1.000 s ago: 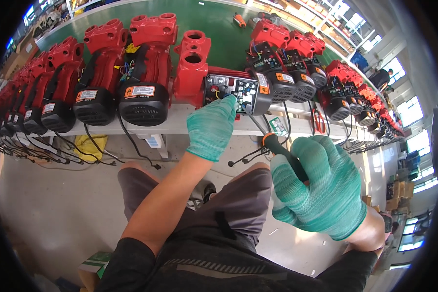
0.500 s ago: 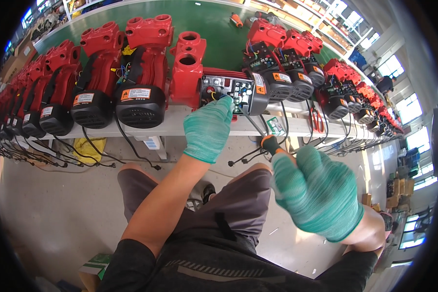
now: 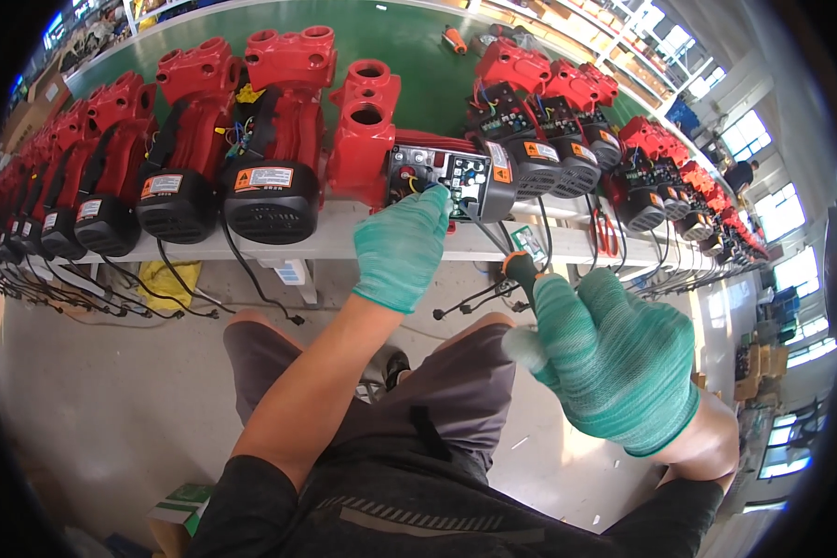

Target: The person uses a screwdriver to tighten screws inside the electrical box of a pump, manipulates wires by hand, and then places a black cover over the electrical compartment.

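In front of me on the bench lies a red pump point(image 3: 361, 149) whose black motor end points right. Its terminal box is uncovered, with a circuit board point(image 3: 468, 175) and wires inside. My left hand point(image 3: 400, 249), in a green knit glove, reaches into the box with its fingers pinched together beside the board; what they hold is hidden. My gloved right hand point(image 3: 618, 363) is closed around the handle of a screwdriver point(image 3: 519, 268), black and orange. The shaft slants up and left to the board's lower edge, where the tip is hard to see.
Closed red-and-black pumps point(image 3: 270, 200) line the bench at left. More pumps with exposed boards point(image 3: 549, 116) stand at right. Red-handled scissors or pliers point(image 3: 606, 232) hang at the front edge among black power cords. An orange tool point(image 3: 454, 39) lies on the green surface point(image 3: 395, 56).
My right hand has turned on the screwdriver, and its thumb now sticks out to the left. The handle has shifted slightly upward. My left hand stays at the terminal box.
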Tool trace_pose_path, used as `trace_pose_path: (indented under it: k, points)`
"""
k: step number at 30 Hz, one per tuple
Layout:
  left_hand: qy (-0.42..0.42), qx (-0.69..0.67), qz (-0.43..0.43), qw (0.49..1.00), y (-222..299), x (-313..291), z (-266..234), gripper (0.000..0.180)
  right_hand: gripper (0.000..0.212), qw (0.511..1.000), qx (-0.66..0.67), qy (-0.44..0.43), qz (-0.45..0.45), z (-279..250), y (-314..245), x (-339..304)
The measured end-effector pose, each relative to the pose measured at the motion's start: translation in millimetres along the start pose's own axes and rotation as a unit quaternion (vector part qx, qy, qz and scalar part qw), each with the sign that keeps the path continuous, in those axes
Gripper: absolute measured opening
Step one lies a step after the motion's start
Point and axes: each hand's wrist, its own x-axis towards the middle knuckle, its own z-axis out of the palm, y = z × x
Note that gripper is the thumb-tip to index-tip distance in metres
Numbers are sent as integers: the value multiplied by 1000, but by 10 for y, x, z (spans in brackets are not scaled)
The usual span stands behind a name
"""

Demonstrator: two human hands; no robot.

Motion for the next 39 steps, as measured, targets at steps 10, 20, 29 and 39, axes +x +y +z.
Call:
trace_pose_path:
  k: [10,20,29,39]
  points:
    - [-39,-4,-19,999,18,4,-17,20,54,999,25,-8,18,-23,-49,45]
    - [-59,21,-29,998,37,22,-63,18,47,1000,7,4,-22,16,-17,28]
    - [-23,-3,-13,1000,10,5,-34,20,35,997,-7,25,-70,7,-56,72]
    - [-73,2,-35,997,14,19,-43,21,39,994,-78,-10,-76,-72,-90,186]
